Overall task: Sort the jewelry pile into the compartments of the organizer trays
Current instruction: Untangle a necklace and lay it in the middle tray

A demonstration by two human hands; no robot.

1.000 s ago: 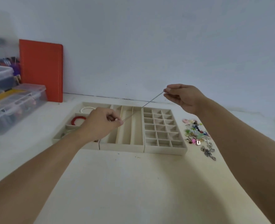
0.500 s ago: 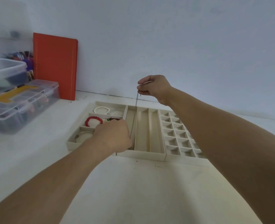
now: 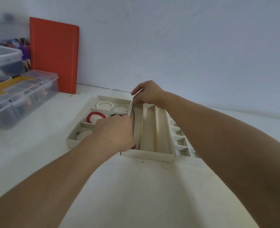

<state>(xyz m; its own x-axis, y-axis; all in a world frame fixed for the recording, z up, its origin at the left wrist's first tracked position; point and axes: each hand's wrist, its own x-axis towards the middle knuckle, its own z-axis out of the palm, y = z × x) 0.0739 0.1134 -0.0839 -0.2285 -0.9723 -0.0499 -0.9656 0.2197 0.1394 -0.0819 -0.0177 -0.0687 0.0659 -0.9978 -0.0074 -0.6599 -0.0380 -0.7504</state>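
Note:
A thin chain necklace (image 3: 133,120) lies stretched along the leftmost long slot of the middle organizer tray (image 3: 152,156). My right hand (image 3: 146,94) pinches its far end at the back of that slot. My left hand (image 3: 115,133) pinches the near end at the slot's front. The left tray (image 3: 73,141) holds a pearl bracelet (image 3: 103,103), a red bead bracelet (image 3: 95,116) and a silver bangle (image 3: 83,130). The right tray (image 3: 185,152) has small square cells and is partly hidden by my right arm. The jewelry pile is out of view.
A clear plastic storage box (image 3: 20,96) sits at the left, with another clear bin (image 3: 2,60) behind it. An orange board (image 3: 53,53) leans against the wall. The white table (image 3: 136,195) stretches toward me in front of the trays.
Both hands have lowered the chain from hanging above the tray into the leftmost long slot. The view has shifted left, so the jewelry pile left the frame.

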